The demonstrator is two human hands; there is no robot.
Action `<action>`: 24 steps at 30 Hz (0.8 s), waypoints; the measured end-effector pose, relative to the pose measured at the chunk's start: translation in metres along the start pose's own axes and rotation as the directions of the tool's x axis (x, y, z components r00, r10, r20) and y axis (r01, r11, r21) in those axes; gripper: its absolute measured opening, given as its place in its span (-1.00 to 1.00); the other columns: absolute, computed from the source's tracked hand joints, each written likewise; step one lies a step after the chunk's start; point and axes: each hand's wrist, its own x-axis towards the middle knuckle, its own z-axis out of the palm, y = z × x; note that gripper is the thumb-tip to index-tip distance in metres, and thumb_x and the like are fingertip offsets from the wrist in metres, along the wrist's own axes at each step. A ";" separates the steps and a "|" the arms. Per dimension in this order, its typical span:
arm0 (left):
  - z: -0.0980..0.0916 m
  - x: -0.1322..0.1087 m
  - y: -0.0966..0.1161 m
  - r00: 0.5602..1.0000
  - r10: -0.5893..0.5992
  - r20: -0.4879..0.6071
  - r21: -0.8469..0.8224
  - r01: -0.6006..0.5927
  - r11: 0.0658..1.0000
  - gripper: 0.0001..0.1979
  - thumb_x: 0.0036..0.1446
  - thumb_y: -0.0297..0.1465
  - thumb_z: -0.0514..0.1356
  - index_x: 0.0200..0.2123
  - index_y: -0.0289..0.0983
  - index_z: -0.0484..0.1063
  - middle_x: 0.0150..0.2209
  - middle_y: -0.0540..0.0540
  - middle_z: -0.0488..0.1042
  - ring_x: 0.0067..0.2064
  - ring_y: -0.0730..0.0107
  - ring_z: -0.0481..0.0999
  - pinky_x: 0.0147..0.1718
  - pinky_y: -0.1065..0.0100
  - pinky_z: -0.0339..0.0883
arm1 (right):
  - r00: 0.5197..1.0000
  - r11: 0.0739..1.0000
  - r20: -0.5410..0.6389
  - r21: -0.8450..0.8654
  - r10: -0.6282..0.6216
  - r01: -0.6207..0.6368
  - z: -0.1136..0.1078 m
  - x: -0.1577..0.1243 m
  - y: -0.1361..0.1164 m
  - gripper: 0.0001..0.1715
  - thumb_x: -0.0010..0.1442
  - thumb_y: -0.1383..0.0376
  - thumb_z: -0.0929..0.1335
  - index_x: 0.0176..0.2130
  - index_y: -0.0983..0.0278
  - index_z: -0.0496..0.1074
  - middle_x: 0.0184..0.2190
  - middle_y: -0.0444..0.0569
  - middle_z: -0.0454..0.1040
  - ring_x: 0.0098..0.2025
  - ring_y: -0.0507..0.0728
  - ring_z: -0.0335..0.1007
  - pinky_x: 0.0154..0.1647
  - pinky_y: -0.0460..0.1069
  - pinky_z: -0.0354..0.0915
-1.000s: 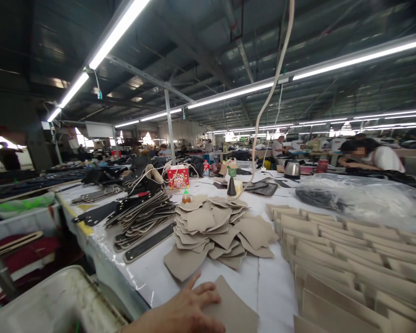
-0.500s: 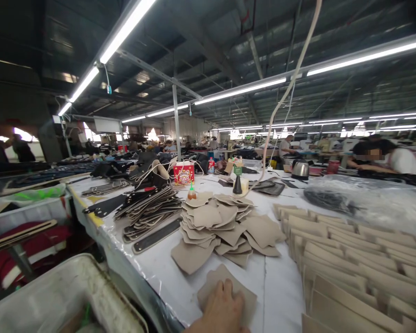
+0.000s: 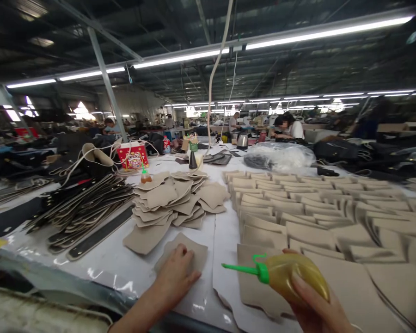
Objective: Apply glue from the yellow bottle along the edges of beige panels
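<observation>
My left hand (image 3: 178,273) rests on a beige, leather-like piece (image 3: 199,254) near the table's front edge. Its fingers are bent a little and its thumb stands apart; they press down from above and do not grip. My right hand (image 3: 315,305) is wrapped round a squeeze bottle (image 3: 284,273) of yellowish-brown liquid. The bottle lies on its side in the air, its long green nozzle pointing left toward my left hand. Beyond my left hand is a loose pile of similar beige pieces (image 3: 166,199).
Rows of overlapping beige pieces (image 3: 319,236) cover the table's right side. Dark straps (image 3: 86,208) are stacked at left. A smaller green-tipped bottle (image 3: 145,176), a red box (image 3: 132,155) and a black cone (image 3: 193,161) stand behind. A person (image 3: 291,127) works farther back.
The view has swung to the right. My right hand has come into view with the squeeze bottle in it. My left hand stays on the same beige piece.
</observation>
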 end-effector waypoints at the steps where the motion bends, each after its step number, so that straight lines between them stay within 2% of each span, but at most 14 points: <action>1: 0.000 0.001 -0.001 1.000 0.004 0.010 -0.004 -0.004 1.000 -0.57 0.10 -0.28 0.11 0.03 -0.34 0.38 0.03 -0.25 0.29 0.06 0.13 0.31 0.10 0.18 0.19 | 1.000 1.000 0.010 -0.018 -0.012 0.012 0.003 0.001 -0.001 -0.18 -0.21 0.08 0.58 0.02 0.15 0.32 -0.23 -0.11 0.52 -0.24 0.05 0.45 -0.26 -0.24 0.37; 8: 0.001 0.007 -0.008 0.999 0.009 0.045 -0.050 -0.006 0.999 -0.58 0.07 -0.29 0.16 0.00 -0.33 0.37 0.02 -0.24 0.27 0.05 0.15 0.31 0.08 0.19 0.21 | 0.997 0.994 0.064 -0.102 -0.030 0.037 0.005 0.005 0.005 -0.17 -0.15 0.03 0.55 0.05 0.14 0.28 -0.22 -0.13 0.48 -0.20 0.04 0.37 -0.25 -0.26 0.31; 11: 0.004 0.008 -0.004 0.998 0.009 0.055 0.016 -0.010 1.000 -0.65 0.12 -0.36 0.10 -0.03 -0.35 0.36 0.01 -0.26 0.27 0.02 0.15 0.33 0.06 0.18 0.24 | 0.996 0.991 0.074 -0.123 -0.044 0.052 0.008 0.005 0.005 -0.19 -0.12 0.02 0.54 0.05 0.13 0.27 -0.24 -0.14 0.47 -0.20 0.04 0.35 -0.23 -0.25 0.31; 14: 0.009 0.009 0.005 0.998 -0.013 0.068 0.166 0.002 0.986 -0.69 0.17 -0.45 0.02 -0.05 -0.40 0.36 -0.01 -0.32 0.28 0.01 0.12 0.34 0.05 0.16 0.25 | 0.994 0.985 0.070 -0.149 -0.079 0.088 0.011 0.006 0.005 -0.21 -0.14 0.01 0.55 0.02 0.13 0.28 -0.26 -0.15 0.45 -0.22 0.05 0.34 -0.25 -0.23 0.32; 17: 0.013 0.012 0.014 0.997 -0.031 0.076 0.278 0.009 0.961 -0.63 0.13 -0.61 -0.08 -0.02 -0.45 0.33 -0.01 -0.37 0.30 -0.01 0.11 0.36 -0.01 0.18 0.29 | 0.988 0.965 0.097 -0.223 -0.120 0.139 0.013 0.009 0.004 -0.23 -0.15 0.00 0.54 -0.01 0.14 0.28 -0.29 -0.18 0.42 -0.25 0.04 0.33 -0.29 -0.22 0.31; 20: 0.011 0.016 0.015 0.996 -0.033 0.087 0.277 0.008 0.961 -0.56 0.05 -0.67 -0.08 0.01 -0.47 0.30 -0.02 -0.39 0.33 -0.07 0.08 0.42 -0.09 0.16 0.34 | 0.977 0.935 0.156 -0.304 -0.142 0.185 0.016 0.011 0.003 -0.23 -0.10 -0.04 0.51 0.01 0.13 0.24 -0.30 -0.17 0.42 -0.26 0.05 0.33 -0.27 -0.20 0.30; 24: 0.001 0.020 0.006 0.993 -0.011 0.114 0.242 -0.017 0.970 -0.56 0.08 -0.63 -0.10 0.01 -0.44 0.31 -0.09 -0.34 0.41 -0.12 0.02 0.48 -0.12 0.04 0.37 | 0.954 0.861 0.214 -0.420 -0.212 0.286 0.022 0.015 0.005 -0.30 -0.03 -0.06 0.47 0.01 0.13 0.23 -0.27 -0.17 0.39 -0.23 0.07 0.32 -0.23 -0.14 0.30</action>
